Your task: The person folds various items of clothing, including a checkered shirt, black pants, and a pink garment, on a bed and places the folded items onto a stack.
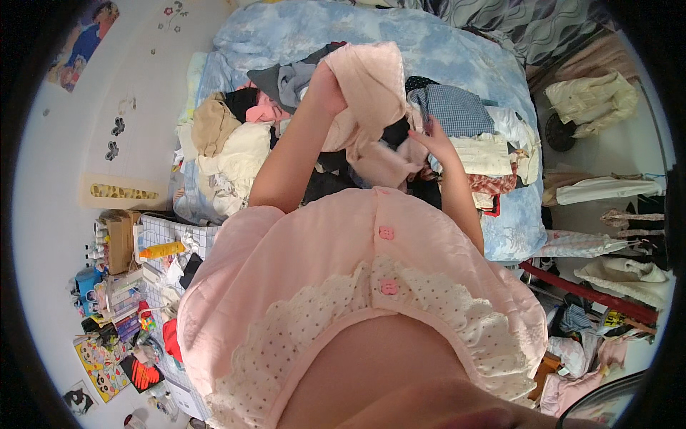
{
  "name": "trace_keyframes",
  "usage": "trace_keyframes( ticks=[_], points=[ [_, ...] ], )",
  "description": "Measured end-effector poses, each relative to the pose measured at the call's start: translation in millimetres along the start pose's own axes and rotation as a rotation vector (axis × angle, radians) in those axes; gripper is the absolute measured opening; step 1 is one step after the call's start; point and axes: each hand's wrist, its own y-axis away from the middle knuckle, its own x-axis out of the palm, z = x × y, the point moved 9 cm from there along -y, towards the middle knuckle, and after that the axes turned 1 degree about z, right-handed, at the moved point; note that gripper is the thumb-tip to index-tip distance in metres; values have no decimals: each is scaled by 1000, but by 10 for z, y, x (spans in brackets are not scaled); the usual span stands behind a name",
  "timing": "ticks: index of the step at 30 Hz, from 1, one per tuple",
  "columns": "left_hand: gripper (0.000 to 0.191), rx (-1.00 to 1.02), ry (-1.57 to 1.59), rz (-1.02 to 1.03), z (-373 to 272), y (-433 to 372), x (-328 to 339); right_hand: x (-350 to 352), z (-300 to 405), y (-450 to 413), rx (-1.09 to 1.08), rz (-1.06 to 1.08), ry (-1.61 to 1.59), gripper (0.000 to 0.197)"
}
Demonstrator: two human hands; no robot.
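My left hand (328,90) is raised over the bed with a pale pink cloth garment (372,80) draped over its fingers, which are mostly hidden. Cloth of the same pink hangs from there towards my right hand, and its lower part (388,165) is blurred. Beside that cloth is my right hand (437,140), thumb and fingers apart; whether it pinches the fabric is unclear. Just beyond it lies a folded blue checked garment (455,110). Dark clothes (327,179) lie beneath the hanging cloth.
Left on the blue bedspread (445,37) are heaped cream (244,147), tan (214,123) and grey clothes (295,83). Folded cream (482,155) and red checked clothes (490,184) lie at right. A cluttered desk (155,228) stands at left, and a black fan (560,131) at right.
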Motion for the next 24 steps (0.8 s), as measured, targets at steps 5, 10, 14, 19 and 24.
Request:
trace_keyframes(
  ticks=[5,10,14,19,24],
  points=[
    [27,-86,91,124,175,-56,50,59,287,-422,-431,-286,-131,60],
    [22,-21,105,95,-2,19,-147,497,440,-492,-127,24,-419,37],
    [25,-54,-186,-126,-25,-8,-245,41,91,-637,4,-288,-616,34],
    [22,9,-905,-601,-333,228,-1142,-215,773,-298,-39,-160,-870,26],
    [46,-127,-1807,120,227,-1,-742,-357,1453,-35,-537,-132,-315,16]
  ],
)
